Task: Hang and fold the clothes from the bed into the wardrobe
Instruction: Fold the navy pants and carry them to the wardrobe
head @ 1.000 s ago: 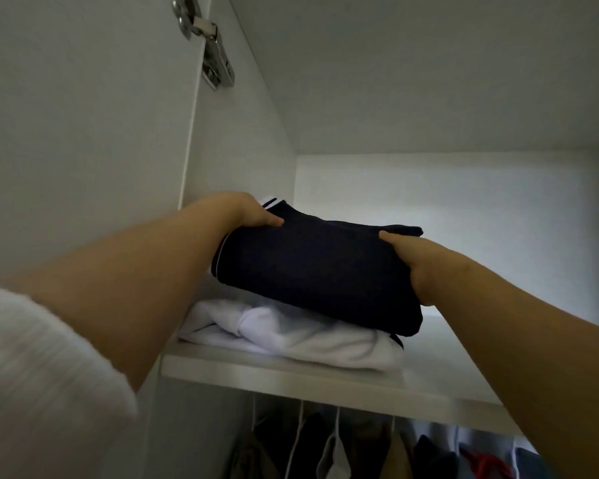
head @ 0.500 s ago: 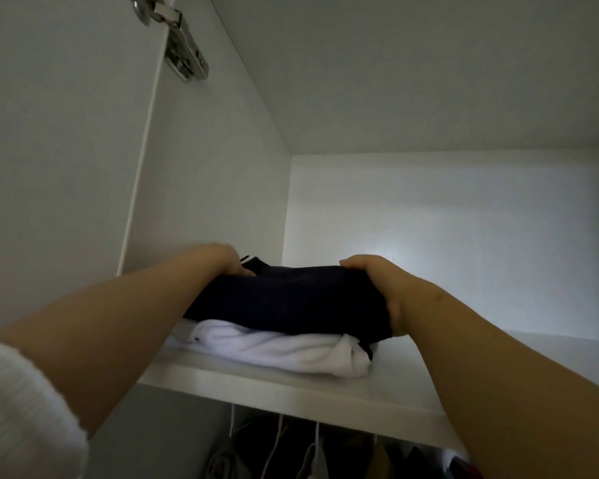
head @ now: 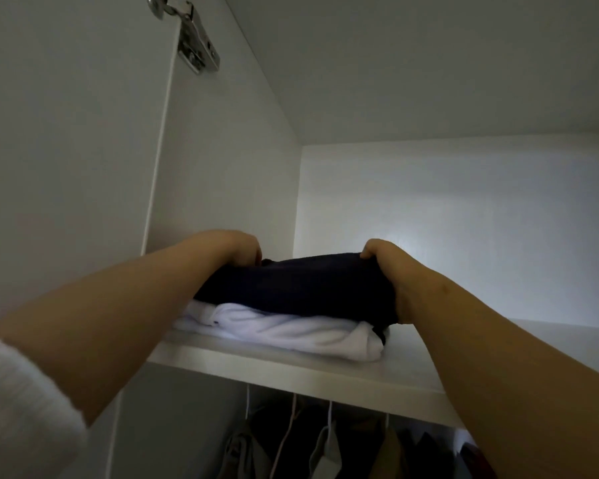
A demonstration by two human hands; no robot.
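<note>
The left hand [head: 243, 246] and right hand [head: 393, 271] grip the ends of a folded dark navy garment [head: 298, 286]. It lies on a folded white garment [head: 291, 330] on the white wardrobe shelf [head: 291, 372].

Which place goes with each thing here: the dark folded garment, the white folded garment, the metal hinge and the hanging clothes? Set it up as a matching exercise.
Things
1. dark folded garment
2. white folded garment
3. metal hinge
4. hanging clothes

Places
A. under the shelf
B. top left of the picture
C. lying directly on the shelf
D. top of the pile, gripped by the left hand and right hand

Pairs: 1-D, 2-C, 3-B, 4-A
</note>
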